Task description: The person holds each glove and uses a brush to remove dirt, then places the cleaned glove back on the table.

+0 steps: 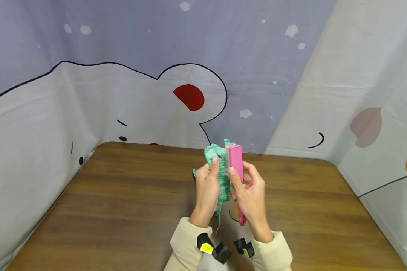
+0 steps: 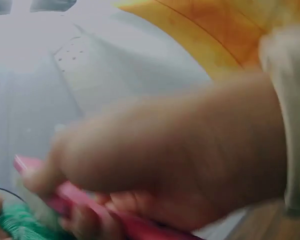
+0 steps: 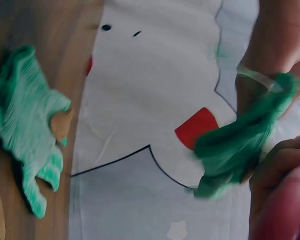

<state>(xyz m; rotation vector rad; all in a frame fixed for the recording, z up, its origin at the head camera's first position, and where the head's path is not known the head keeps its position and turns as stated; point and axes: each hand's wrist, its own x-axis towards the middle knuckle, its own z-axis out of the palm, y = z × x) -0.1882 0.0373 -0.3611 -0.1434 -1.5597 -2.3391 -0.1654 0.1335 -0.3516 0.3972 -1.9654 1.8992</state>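
In the head view, my left hand [image 1: 207, 186] grips a green, striped knitted glove [image 1: 225, 188], thumb up over the fabric. My right hand [image 1: 251, 192] holds a pink brush [image 1: 236, 160] upright, its pale bristle side facing left against the glove. The brush's handle points down below the hand. Blurred in the left wrist view, the right hand [image 2: 140, 145] has its fingers round the pink brush [image 2: 26, 162], with the green glove [image 2: 20, 222] beside it. A second green glove [image 3: 32, 120] lies on the table in the right wrist view, a brown patch at its edge.
The brown wooden table [image 1: 132, 203] is bordered by a printed cloth [image 1: 149, 101] at the back and sides. Below the hands lies a round tan shape [image 1: 234, 212], partly hidden by the brush handle. A thin pale thread [image 1: 218, 224] hangs beneath the glove.
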